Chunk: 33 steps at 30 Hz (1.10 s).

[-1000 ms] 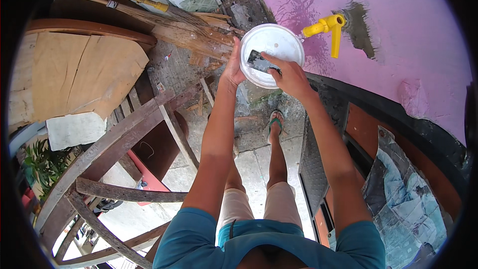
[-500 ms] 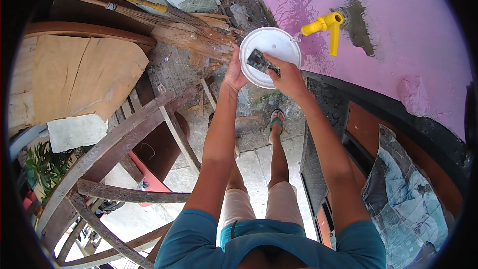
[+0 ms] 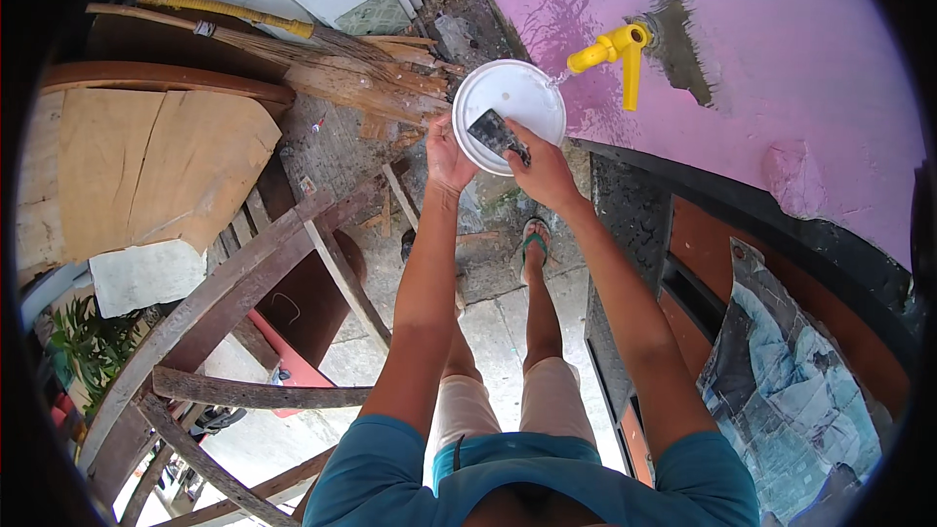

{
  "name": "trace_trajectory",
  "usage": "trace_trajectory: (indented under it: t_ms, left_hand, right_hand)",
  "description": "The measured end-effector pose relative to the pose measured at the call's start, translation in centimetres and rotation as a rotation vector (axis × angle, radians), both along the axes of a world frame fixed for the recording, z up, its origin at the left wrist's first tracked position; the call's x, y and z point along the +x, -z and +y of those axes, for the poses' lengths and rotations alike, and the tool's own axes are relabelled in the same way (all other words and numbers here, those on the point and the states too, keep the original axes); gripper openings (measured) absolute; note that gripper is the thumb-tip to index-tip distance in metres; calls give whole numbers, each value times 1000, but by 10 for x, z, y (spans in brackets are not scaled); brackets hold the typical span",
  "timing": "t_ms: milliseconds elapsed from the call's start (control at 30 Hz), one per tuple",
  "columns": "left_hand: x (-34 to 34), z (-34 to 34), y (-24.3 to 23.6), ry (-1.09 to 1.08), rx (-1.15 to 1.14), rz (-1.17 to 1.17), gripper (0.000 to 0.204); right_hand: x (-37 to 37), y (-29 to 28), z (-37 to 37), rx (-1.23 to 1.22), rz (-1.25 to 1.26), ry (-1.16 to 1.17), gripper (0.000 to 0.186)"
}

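Your left hand [image 3: 449, 158] supports a white lid [image 3: 498, 88] at the lower-left part of its rim, with the palm loosely cupped against the edge; the fingers that go under it are hidden, so you cannot tell how tightly they close. Your right hand [image 3: 542, 168] is closed around the lower-right end of a dark block [image 3: 491, 130], the fingers lying along its upper side (the thumb is on the near side). The block, a flat rectangle, lies slanted over the lower middle of the lid, inside its rim.

The lid is out in front of you, just beside a yellow tap [image 3: 615, 49] that sticks out of the pink wall [image 3: 800, 59]. A little water [image 3: 557, 80] runs from the spout toward the lid's upper-right edge, and a darker wet patch [image 3: 556, 15] marks the wall behind.

To your left lie two brooms, one with a yellow handle [image 3: 224, 13], beside splintered boards [image 3: 361, 83]. Nearer you stands a curved wooden frame [image 3: 224, 285]. Below the lid, your foot shows in a green-strapped sandal [image 3: 534, 242].
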<state>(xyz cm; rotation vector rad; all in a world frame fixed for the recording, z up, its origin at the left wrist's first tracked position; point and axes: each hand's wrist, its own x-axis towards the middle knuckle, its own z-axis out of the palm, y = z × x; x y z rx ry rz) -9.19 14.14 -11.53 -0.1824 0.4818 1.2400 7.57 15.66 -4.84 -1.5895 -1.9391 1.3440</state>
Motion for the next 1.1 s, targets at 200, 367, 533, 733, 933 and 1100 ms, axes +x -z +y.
trace_trajectory:
  t_ms: [200,367,533,733,933,1100]
  left_hand:
    - [26,-6,-2,-13,-91,145,63]
    - [8,-11,-11,-105,15,11,73]
    - [32,-15,-15,-22,-14,203,55]
    - [33,-22,-16,-103,10,185,52]
    - [37,-23,-19,-115,-11,112,50]
    - [37,-22,-29,-109,-23,182,54]
  right_hand:
    - [-13,16,12,30,142,322,54]
    - [-10,14,-14,84,115,100,57]
    - [6,22,12,254,-9,358,57]
    - [-15,-1,-6,130,-104,220,64]
    - [-4,19,-6,328,26,210,65]
    - [4,11,5,157,23,362,63]
